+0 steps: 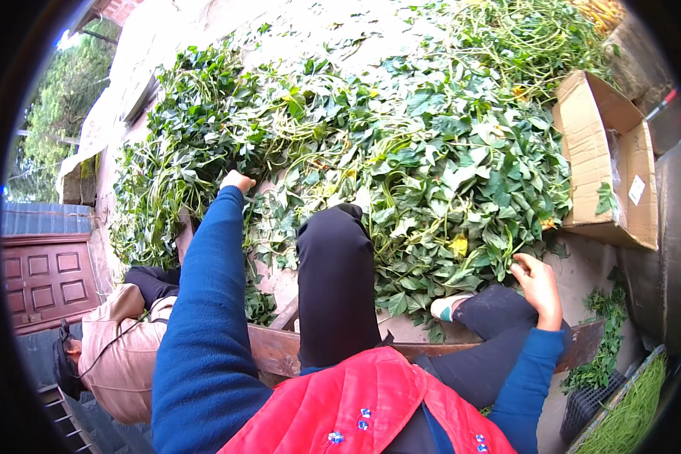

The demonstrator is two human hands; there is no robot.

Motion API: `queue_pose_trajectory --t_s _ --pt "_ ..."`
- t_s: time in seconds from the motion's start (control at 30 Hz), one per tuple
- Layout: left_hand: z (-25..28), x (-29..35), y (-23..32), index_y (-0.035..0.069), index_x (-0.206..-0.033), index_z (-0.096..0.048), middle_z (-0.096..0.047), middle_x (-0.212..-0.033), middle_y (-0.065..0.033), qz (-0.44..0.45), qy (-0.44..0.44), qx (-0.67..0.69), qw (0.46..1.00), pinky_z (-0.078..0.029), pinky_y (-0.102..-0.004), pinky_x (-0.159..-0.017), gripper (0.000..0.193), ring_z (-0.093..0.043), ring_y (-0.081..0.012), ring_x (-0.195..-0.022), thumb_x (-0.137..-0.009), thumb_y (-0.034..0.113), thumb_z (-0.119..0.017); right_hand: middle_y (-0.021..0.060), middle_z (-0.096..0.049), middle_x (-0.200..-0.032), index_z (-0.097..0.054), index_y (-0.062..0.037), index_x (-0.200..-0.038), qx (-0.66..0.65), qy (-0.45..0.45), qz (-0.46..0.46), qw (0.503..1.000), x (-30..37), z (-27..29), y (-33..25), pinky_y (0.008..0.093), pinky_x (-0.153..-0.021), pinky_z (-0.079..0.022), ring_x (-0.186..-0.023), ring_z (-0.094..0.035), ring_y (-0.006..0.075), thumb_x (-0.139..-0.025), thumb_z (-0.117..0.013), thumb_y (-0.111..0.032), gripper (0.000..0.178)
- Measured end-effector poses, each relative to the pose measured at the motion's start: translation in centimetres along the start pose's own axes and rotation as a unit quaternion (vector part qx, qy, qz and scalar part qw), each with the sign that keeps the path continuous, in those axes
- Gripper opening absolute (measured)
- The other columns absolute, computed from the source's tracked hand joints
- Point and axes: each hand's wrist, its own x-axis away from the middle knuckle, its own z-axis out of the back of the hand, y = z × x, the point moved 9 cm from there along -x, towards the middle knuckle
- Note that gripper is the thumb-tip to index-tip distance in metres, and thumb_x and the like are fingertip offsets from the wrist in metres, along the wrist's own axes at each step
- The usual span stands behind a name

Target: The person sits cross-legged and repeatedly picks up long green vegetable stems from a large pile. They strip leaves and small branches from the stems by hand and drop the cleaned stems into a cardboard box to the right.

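Observation:
A broad heap of cut green leafy vines spreads before me, with a few yellow-orange blossoms among the leaves. My left hand reaches out to the darker vines at the left side of the heap. Its fingers are curled closed, and what they grip is hidden. Near the heap's lower right edge, my right hand has thumb and fingers pinched together at a thin leafy stem. My knee in dark trousers rises between the two hands.
An open cardboard box stands right of the heap. Thin green strands fill a tray at lower right, beside a dark mesh crate. Another person in a light brown jacket bends at left. A wooden board crosses before me.

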Motion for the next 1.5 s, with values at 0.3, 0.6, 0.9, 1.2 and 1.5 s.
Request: queue_pose_trajectory --t_s 0.3,0.6,0.9,1.2,1.5 --pt "-6.2 -11.2 5.5 -0.003 -0.099 -0.064 -0.065 -0.095 -0.0204 -0.012 0.046 0.339 0.94 -0.045 -0.0323 -0.078 0.07 -0.062 -0.0267 -0.091 -0.068 0.059 -0.064 0.0124 -0.062 -0.079 -0.059 0.0015 -0.103 0.039 -0.09 -0.078 0.992 -4.7 -3.4 -0.2 0.0316 -0.065 -0.047 -0.067 -0.058 0.0209 -0.077 -0.063 -0.008 0.028" --pt "-14.6 -24.3 12.4 0.011 -0.134 -0.037 -0.036 -0.14 -0.01 0.146 -0.016 0.733 0.665 -0.018 -0.0457 -0.104 0.075 -0.029 -0.0278 -0.128 -0.076 0.052 -0.063 0.0115 -0.059 -0.08 -0.058 0.0014 -0.104 0.035 -0.149 -0.115 0.981 -9.7 -7.4 -1.9 0.0295 -0.066 -0.046 -0.069 -0.057 0.0197 -0.076 -0.061 -0.001 0.027" --pt "-18.7 -29.0 15.1 0.006 -0.114 -0.048 -0.052 -0.109 -0.0163 0.148 -0.05 0.896 0.415 -0.04 -0.0376 -0.08 0.063 -0.05 -0.0294 -0.092 -0.077 0.056 -0.06 0.0115 -0.059 -0.08 -0.058 0.0022 -0.102 0.059 -0.151 -0.144 0.976 -11.3 -9.2 -0.8 0.03 -0.066 -0.046 -0.068 -0.057 0.0206 -0.075 -0.061 0.0 0.027" --pt "-12.0 -26.2 17.5 0.008 -0.095 -0.055 -0.059 -0.096 -0.0058 0.005 0.017 0.905 0.425 -0.047 -0.0414 -0.076 0.018 -0.056 -0.0233 -0.083 -0.089 0.025 -0.054 0.0133 -0.06 -0.08 -0.059 0.0021 -0.101 0.043 -0.12 -0.101 0.987 -11.1 -8.5 -2.3 0.0308 -0.067 -0.046 -0.07 -0.059 0.0229 -0.078 -0.06 -0.001 0.024" --pt "-0.9 -13.2 10.4 0.023 -0.143 -0.012 -0.034 -0.136 -0.006 -0.102 0.093 0.777 0.614 -0.037 -0.0473 -0.093 0.074 -0.038 -0.0259 -0.116 -0.081 0.012 -0.051 0.0107 -0.063 -0.083 -0.064 -0.0012 -0.09 -0.276 -0.083 0.331 0.898 -5.6 -3.1 -33.0 0.0338 -0.07 -0.049 -0.075 -0.061 0.0219 -0.078 -0.056 -0.007 0.016"
